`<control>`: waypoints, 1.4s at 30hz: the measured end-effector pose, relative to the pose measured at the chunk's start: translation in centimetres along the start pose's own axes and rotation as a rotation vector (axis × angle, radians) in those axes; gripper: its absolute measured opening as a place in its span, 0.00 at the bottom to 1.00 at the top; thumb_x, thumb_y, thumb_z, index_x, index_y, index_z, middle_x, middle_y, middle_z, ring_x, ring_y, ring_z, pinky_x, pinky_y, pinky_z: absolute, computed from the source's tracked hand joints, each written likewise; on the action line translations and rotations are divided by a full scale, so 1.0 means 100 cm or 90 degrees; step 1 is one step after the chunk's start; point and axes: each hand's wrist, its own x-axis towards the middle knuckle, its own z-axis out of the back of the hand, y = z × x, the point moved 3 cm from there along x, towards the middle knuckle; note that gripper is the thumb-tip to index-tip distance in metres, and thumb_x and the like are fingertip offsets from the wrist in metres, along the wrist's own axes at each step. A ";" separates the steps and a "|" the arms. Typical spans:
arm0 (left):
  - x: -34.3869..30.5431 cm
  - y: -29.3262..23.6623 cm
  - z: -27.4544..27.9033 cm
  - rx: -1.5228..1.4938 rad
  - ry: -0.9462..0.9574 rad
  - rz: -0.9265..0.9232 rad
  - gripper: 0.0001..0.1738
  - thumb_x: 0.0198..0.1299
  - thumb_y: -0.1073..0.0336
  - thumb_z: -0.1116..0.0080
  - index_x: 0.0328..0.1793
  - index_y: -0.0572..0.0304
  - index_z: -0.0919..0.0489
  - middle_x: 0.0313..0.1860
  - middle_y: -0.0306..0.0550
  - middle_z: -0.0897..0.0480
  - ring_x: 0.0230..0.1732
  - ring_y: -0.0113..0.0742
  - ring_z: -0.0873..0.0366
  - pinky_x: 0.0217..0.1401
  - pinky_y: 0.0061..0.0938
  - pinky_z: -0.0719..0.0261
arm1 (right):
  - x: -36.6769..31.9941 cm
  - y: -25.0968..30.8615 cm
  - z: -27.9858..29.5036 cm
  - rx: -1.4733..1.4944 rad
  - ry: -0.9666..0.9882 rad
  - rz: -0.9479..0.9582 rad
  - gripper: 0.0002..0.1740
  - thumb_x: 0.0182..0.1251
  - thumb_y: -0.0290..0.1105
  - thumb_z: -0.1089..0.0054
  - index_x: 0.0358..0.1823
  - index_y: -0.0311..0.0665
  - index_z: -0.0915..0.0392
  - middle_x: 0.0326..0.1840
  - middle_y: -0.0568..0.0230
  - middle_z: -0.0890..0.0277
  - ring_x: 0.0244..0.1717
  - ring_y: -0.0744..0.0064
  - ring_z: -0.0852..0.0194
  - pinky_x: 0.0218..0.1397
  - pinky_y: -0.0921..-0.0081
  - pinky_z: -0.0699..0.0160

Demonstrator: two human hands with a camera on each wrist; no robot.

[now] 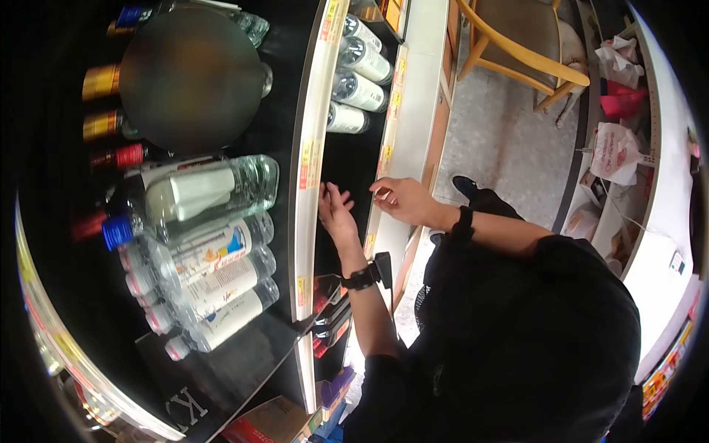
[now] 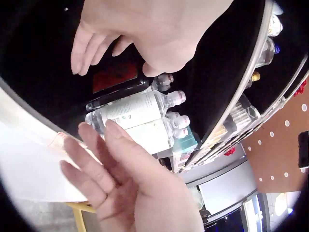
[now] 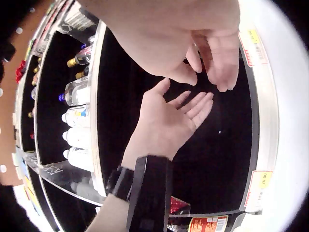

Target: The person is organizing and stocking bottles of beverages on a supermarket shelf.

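Note:
Both bare hands reach into a dark lower shelf bay. In the head view my left hand is palm up beside the price rail, fingers slightly bent. My right hand is just to its right at the shelf's front edge, with loosely bent fingers. In the right wrist view the right hand hangs above the left hand, and nothing shows between the fingers of either. Clear bottles with white labels lie beyond the hands in the left wrist view, beside a dark item with a red label.
On the upper shelf lie a big clear bottle with a blue cap and several white-labelled bottles. More bottles lie in the lower bay. A wooden chair stands behind on the grey floor, facing a shelf with plastic bags.

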 end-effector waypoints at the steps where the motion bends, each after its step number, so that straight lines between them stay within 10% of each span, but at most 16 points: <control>1: 0.010 -0.009 -0.004 0.015 -0.028 -0.030 0.36 0.67 0.46 0.48 0.70 0.67 0.37 0.61 0.61 0.27 0.53 0.49 0.21 0.47 0.34 0.17 | 0.002 0.002 0.000 0.018 0.009 -0.014 0.16 0.62 0.29 0.40 0.50 0.34 0.24 0.37 0.55 0.16 0.33 0.65 0.16 0.37 0.74 0.18; 15: 0.195 -0.010 -0.061 0.232 -0.085 -0.169 0.32 0.72 0.52 0.55 0.73 0.67 0.42 0.67 0.58 0.36 0.62 0.48 0.28 0.57 0.36 0.19 | 0.026 -0.012 0.025 0.008 0.031 -0.069 0.16 0.60 0.34 0.39 0.47 0.34 0.22 0.37 0.54 0.17 0.36 0.57 0.17 0.44 0.67 0.20; 32: 0.083 0.038 0.018 0.296 -0.164 -0.276 0.27 0.74 0.56 0.57 0.70 0.68 0.38 0.65 0.56 0.33 0.61 0.44 0.28 0.61 0.34 0.22 | 0.034 -0.014 0.023 -0.018 0.031 -0.095 0.18 0.60 0.34 0.39 0.49 0.33 0.23 0.38 0.52 0.17 0.42 0.54 0.18 0.50 0.66 0.22; 33: 0.080 0.035 0.020 0.062 -0.144 -0.201 0.24 0.74 0.59 0.57 0.69 0.68 0.36 0.65 0.55 0.32 0.61 0.43 0.28 0.62 0.33 0.24 | 0.036 -0.015 0.021 -0.022 0.036 -0.093 0.18 0.60 0.34 0.39 0.49 0.33 0.23 0.38 0.52 0.17 0.42 0.54 0.18 0.50 0.66 0.22; 35: 0.057 0.011 0.022 -0.169 -0.128 -0.122 0.22 0.74 0.61 0.57 0.67 0.69 0.35 0.64 0.54 0.31 0.61 0.41 0.28 0.64 0.33 0.25 | 0.044 -0.014 0.019 -0.038 -0.004 -0.047 0.22 0.58 0.32 0.39 0.53 0.30 0.26 0.41 0.49 0.18 0.46 0.53 0.19 0.51 0.66 0.21; 37: 0.011 -0.023 0.021 0.181 -0.147 0.031 0.21 0.73 0.63 0.55 0.67 0.69 0.34 0.65 0.54 0.32 0.62 0.42 0.29 0.66 0.33 0.26 | 0.051 -0.012 0.016 -0.031 0.001 -0.035 0.24 0.57 0.30 0.39 0.55 0.30 0.28 0.47 0.48 0.21 0.50 0.51 0.22 0.53 0.65 0.22; 42: 0.004 0.031 0.037 -0.065 -0.170 -0.058 0.20 0.72 0.67 0.53 0.65 0.70 0.33 0.64 0.52 0.31 0.62 0.38 0.30 0.63 0.32 0.25 | 0.073 0.001 0.005 -0.144 0.029 0.020 0.34 0.52 0.27 0.39 0.64 0.31 0.36 0.65 0.42 0.35 0.63 0.47 0.33 0.63 0.63 0.28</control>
